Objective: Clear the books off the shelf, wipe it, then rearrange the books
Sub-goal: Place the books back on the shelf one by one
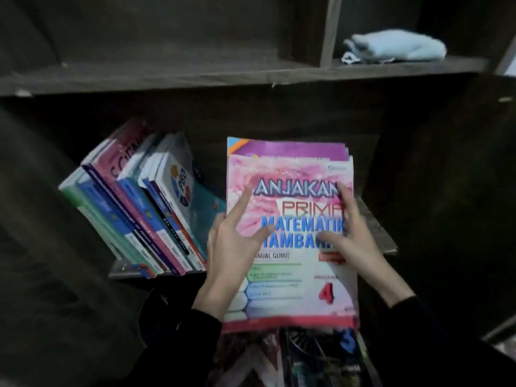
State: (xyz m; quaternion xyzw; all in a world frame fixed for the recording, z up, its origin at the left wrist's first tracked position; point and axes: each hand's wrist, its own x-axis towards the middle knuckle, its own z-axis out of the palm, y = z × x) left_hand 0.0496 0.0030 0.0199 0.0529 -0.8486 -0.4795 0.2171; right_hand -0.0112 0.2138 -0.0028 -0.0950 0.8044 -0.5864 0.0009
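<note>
Dim, soft blur, dark bowed edges

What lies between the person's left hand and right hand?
In the head view, only the front cover of the pink maths book lies between the left hand and the right hand; both hands hold it by its sides.

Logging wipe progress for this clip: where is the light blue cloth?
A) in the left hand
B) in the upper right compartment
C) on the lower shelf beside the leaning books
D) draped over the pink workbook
B: the cloth lies on the upper shelf right of the divider, while the left hand and right hand grip the pink workbook.
</note>
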